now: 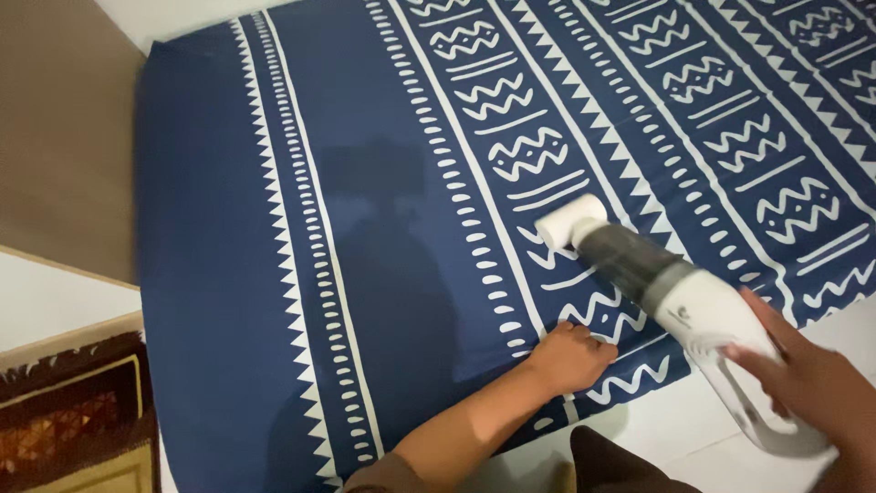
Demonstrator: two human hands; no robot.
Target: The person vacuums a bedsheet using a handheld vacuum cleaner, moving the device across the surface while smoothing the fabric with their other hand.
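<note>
A mattress covered by a navy sheet with white zigzag and dash patterns (383, 228) fills most of the view. My right hand (812, 379) grips the handle of a white handheld vacuum (675, 301), whose round white nozzle (568, 222) rests on the sheet. My left hand (570, 356) presses flat on the sheet near the mattress's front edge, just left of the vacuum body, holding nothing.
A brown wooden panel (64, 137) stands along the mattress's left side. A dark red and gold patterned rug (73, 411) lies at the lower left. White tiled floor (675, 424) runs below the mattress edge, with my dark clothing at the bottom.
</note>
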